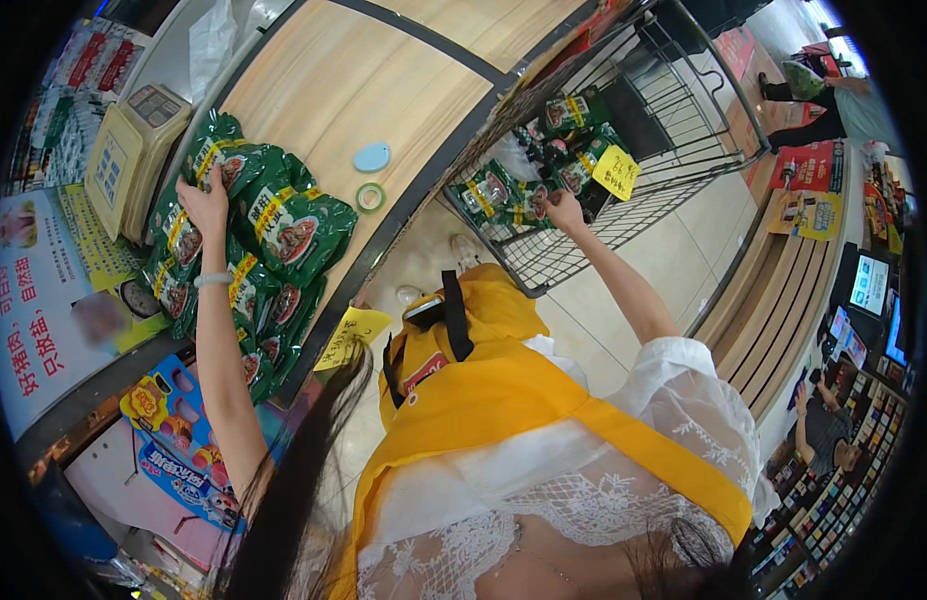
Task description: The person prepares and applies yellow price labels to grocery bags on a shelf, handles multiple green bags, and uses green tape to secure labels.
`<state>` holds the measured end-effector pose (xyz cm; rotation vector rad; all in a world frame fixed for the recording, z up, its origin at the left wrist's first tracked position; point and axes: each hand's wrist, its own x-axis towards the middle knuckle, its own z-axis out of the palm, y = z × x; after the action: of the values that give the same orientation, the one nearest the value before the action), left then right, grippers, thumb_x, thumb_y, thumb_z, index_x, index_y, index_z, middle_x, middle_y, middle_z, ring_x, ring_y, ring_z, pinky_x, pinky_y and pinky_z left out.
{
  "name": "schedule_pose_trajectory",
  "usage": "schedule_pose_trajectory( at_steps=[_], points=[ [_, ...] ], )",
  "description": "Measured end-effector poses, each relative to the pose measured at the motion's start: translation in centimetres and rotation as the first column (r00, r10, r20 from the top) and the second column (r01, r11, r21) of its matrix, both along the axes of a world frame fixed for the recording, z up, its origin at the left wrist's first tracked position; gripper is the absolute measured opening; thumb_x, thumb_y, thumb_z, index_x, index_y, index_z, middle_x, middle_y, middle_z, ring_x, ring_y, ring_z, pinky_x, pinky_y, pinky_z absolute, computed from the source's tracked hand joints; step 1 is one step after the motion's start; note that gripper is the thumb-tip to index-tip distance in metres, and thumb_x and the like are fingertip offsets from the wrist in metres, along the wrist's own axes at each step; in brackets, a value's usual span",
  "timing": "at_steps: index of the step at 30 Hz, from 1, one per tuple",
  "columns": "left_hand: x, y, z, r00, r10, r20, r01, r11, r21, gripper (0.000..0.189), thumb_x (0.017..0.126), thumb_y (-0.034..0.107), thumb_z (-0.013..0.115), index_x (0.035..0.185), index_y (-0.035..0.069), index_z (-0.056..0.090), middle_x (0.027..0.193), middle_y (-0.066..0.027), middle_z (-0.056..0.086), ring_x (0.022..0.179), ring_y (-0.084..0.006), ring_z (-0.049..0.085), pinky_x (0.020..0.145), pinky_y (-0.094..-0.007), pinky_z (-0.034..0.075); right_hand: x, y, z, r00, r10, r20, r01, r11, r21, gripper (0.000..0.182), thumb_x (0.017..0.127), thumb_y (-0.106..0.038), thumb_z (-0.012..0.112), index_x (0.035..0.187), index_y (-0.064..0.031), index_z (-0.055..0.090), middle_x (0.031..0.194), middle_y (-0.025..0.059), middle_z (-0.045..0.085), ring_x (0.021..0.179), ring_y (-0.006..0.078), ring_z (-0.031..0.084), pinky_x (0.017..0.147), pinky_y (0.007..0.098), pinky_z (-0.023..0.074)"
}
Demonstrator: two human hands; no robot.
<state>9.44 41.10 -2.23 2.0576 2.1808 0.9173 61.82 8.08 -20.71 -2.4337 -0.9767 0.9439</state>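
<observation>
My left hand (205, 202) rests on a pile of green snack packets (294, 225) at the left of the wooden counter; whether its fingers grip one I cannot tell. On the right, my right hand (567, 212) reaches into a wire shopping cart (643, 214), its fingertips at a green packet (537, 201) among similar packets. A yellow handwritten note (616, 172) stands beside these packets in the cart. Near the counter's front edge lie a light blue oval object (371, 157) and a roll of green tape (370, 197). Another yellow note (352, 337) hangs at the counter edge.
Beige stacked containers (137, 161) stand behind the pile. The cart sits against the counter's right side. A slatted wooden bench or counter (778, 315) runs along the right. One person (846, 109) is at the upper right, another (827, 427) at the lower right near shelves.
</observation>
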Motion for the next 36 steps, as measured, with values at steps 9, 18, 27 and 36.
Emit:
schedule_pose_trajectory(
  at_steps=[9, 18, 27, 36],
  points=[
    [2.7, -14.1, 6.4, 0.99, -0.058, 0.13, 0.055, 0.998, 0.023, 0.048, 0.09, 0.023, 0.06, 0.126, -0.004, 0.043, 0.12, -0.0165, 0.052, 0.115, -0.0243, 0.049, 0.098, -0.0367, 0.039, -2.4, 5.4, -12.4, 0.981, 0.168, -0.098, -0.183, 0.968, -0.172, 0.088, 0.074, -0.036, 0.073, 0.135, 0.0054, 0.024, 0.128, 0.0293, 0.046, 0.117, 0.0375, 0.049, 0.098, 0.0392, 0.0402],
    [-2.5, -23.2, 6.5, 0.904, 0.179, 0.389, -0.166, 0.984, -0.068, 0.035, 0.09, 0.013, 0.059, 0.12, -0.002, 0.047, 0.117, -0.0127, 0.054, 0.106, -0.0185, 0.055, 0.082, -0.0292, 0.049, -1.3, 8.6, -14.8, 0.915, 0.397, 0.079, -0.369, 0.899, -0.238, 0.03, 0.078, -0.03, 0.063, 0.082, -0.0008, 0.066, 0.087, 0.0212, 0.066, 0.084, 0.0372, 0.063, 0.075, 0.0429, 0.0506],
    [4.8, -21.0, 6.3, 0.867, 0.053, 0.495, -0.03, 0.998, -0.053, 0.024, 0.089, 0.011, 0.058, 0.109, 0.0, 0.056, 0.103, -0.0109, 0.063, 0.094, -0.0161, 0.06, 0.077, -0.0294, 0.05, -3.8, 9.2, 7.3, 0.72, 0.653, 0.234, -0.688, 0.715, 0.123, 0.028, 0.07, -0.027, 0.063, 0.059, -0.0012, 0.062, 0.06, 0.0179, 0.06, 0.06, 0.0362, 0.061, 0.058, 0.0432, 0.0495],
    [11.5, -23.8, 10.8, 0.436, -0.015, 0.9, 0.687, 0.652, -0.321, 0.044, 0.095, 0.035, 0.047, 0.102, -0.006, 0.06, 0.096, -0.015, 0.067, 0.092, -0.0187, 0.064, 0.082, -0.0286, 0.049, -11.9, 7.3, 36.5, 0.839, 0.519, -0.165, -0.249, 0.635, 0.731, 0.028, 0.084, -0.002, 0.058, 0.06, -0.0047, 0.044, 0.054, -0.0081, 0.042, 0.05, -0.001, 0.035, 0.044, 0.0197, 0.0236]
  ],
)
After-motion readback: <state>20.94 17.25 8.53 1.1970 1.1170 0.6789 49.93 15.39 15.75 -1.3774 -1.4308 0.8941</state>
